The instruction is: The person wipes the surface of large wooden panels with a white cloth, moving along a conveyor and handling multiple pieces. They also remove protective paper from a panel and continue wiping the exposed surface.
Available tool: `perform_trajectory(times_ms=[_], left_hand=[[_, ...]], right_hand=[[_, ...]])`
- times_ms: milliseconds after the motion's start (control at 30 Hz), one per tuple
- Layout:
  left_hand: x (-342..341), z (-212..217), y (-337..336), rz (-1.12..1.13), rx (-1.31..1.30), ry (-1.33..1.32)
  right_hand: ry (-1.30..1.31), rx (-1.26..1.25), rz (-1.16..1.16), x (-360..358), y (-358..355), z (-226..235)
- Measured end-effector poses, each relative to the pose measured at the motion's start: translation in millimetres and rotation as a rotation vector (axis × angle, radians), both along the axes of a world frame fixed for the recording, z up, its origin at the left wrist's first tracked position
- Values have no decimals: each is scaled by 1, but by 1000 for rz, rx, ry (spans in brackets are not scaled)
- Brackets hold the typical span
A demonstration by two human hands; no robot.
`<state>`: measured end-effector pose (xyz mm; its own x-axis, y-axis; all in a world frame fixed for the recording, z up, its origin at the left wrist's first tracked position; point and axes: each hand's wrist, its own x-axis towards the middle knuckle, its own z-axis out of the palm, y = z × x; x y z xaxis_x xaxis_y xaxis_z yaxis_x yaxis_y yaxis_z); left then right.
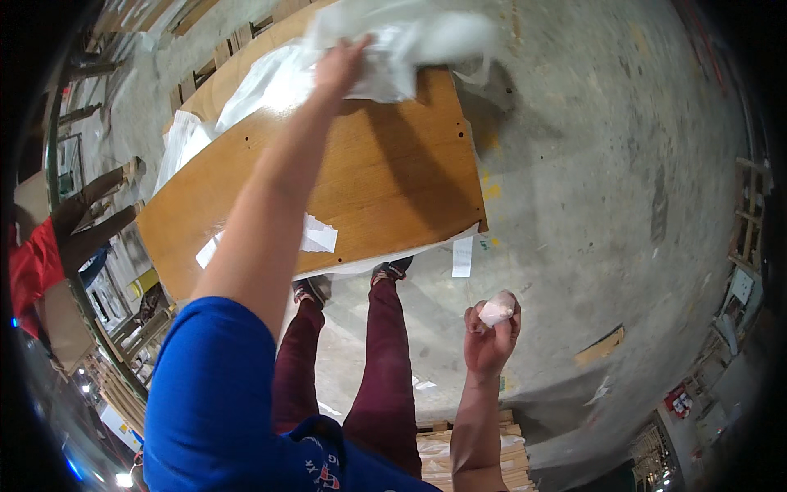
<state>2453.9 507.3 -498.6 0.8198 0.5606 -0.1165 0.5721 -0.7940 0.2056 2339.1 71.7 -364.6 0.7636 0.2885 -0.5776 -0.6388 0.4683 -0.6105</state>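
Note:
My left hand [340, 66] reaches far forward and grips a crumpled sheet of white plastic wrapping [393, 45] lying over the far end of a brown wooden panel [385, 180]. More white wrapping [184, 143] hangs off the panel's left edge, and a torn white piece [318, 235] lies near its close edge. My right hand [490, 332] is held low by my side, fingers closed around a small white wad [497, 310] of tape or wrapping. My legs in dark red trousers [385, 369] stand at the panel's near edge.
The panel rests over wooden slats [221, 53] on a grey concrete floor [607, 164]. A white strip [462, 256] hangs at the panel's near right corner. Stacked light wood pieces [475, 455] lie behind my feet. A red cloth and metal rack [49, 246] stand at left.

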Motion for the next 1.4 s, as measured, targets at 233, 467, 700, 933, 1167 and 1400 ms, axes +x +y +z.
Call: perform_trajectory(times_ms=[233,467,700,933,1167,1400], left_hand=[[-264,18,55,160,121,352],[-448,2,-53,1170,-114,321],[-354,-20,-119,717,-539,249],[-373,-10,-120,-104,-220,79],[-376,-12,-77,3,-375,100],[-381,-13,-263,-405,-836,652]], right_hand=[[92,-75,-164,-1,14,8],[-94,46,149,-7,46,7],[-69,-1,233,-52,100,12],[-115,170,457,-96,155,25],[89,74,300,-120,165,18],[-52,179,219,-103,145,32]])
